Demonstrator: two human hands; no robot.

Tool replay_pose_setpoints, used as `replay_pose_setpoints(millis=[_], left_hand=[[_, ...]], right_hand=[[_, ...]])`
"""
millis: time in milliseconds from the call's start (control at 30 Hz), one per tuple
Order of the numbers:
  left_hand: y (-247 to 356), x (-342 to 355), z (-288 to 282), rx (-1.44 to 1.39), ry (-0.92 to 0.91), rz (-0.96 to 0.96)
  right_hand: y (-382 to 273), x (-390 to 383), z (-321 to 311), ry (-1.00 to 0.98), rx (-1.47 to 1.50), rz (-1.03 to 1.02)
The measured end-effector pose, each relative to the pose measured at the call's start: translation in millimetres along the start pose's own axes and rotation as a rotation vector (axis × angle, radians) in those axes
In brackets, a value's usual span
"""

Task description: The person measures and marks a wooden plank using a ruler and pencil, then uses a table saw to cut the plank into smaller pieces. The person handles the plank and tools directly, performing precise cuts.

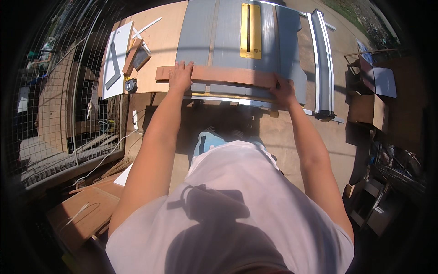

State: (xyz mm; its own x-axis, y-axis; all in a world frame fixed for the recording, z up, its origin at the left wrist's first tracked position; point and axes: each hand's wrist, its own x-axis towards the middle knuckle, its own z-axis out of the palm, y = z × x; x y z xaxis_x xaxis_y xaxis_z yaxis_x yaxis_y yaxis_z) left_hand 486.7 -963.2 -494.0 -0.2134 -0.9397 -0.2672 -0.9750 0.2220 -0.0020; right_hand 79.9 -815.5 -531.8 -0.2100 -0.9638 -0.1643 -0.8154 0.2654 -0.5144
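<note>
A long reddish-brown wooden board lies crosswise near the front of a grey saw table with a yellow slotted insert. My left hand grips the board near its left end, fingers reaching over the far edge. At the board's right end my right hand grips it, partly in shadow. Left of them, a white panel, a dark metal strip, small wood pieces and a tape measure rest on a plywood surface.
An aluminium fence rail runs along the table's right. Wire mesh stands at left, with stacked boards and a white cable below. Boxy wooden pieces and scrap crowd the right side.
</note>
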Motion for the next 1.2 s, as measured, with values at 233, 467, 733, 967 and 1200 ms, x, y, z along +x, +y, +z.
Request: replay_pose_setpoints(millis=[233, 467, 733, 967, 1200], left_hand=[[-13, -105, 41, -0.323, 0.624, -0.176], [-64, -373, 267, -1.281, -0.544, -1.045], [-69, -447, 237, -2.159, -0.880, -1.079], [-106, -476, 234, -1.663, -0.182, -0.633], [-19, -582, 366, -0.978, -1.166, -0.591]], right_hand=[[16, -23, 6, 0.393, 0.417, -0.056], [45, -170, 74, 0.099, 0.540, 0.004], [135, -274, 205, -0.381, -0.057, 0.226], [3, -224, 199, -0.417, 0.016, 0.228], [-83, -164, 275, -0.512, -0.360, -0.130]])
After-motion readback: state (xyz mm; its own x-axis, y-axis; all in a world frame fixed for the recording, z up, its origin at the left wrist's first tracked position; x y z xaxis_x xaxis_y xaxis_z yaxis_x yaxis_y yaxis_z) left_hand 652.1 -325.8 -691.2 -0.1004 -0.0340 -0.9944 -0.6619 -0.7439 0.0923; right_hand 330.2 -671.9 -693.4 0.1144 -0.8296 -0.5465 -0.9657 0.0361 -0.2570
